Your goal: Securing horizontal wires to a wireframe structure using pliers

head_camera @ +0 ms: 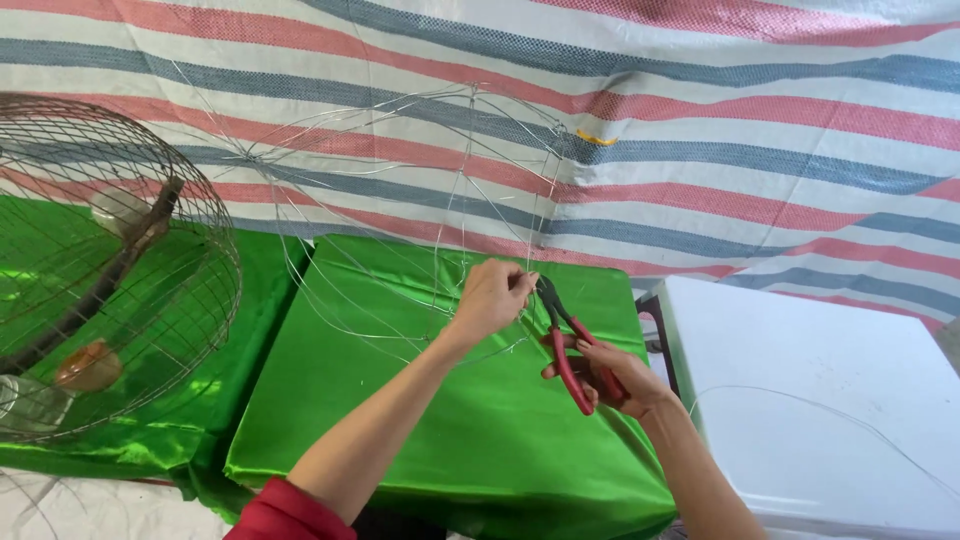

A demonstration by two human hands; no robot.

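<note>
Left hand (492, 296), frame centre: pinching wire frame (420, 200) over green cloth (450, 420). Right hand (610, 378), right of centre: gripping red pliers (568, 345), tip beside pinched wire. Finished cage (100, 270), far left.

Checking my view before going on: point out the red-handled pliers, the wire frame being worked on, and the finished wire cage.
red-handled pliers (572, 352): head view, on the near red handle.
wire frame (470, 170): head view, on an upright strand near its top.
finished wire cage (205, 260): head view, on its right-hand mesh wall.
</note>
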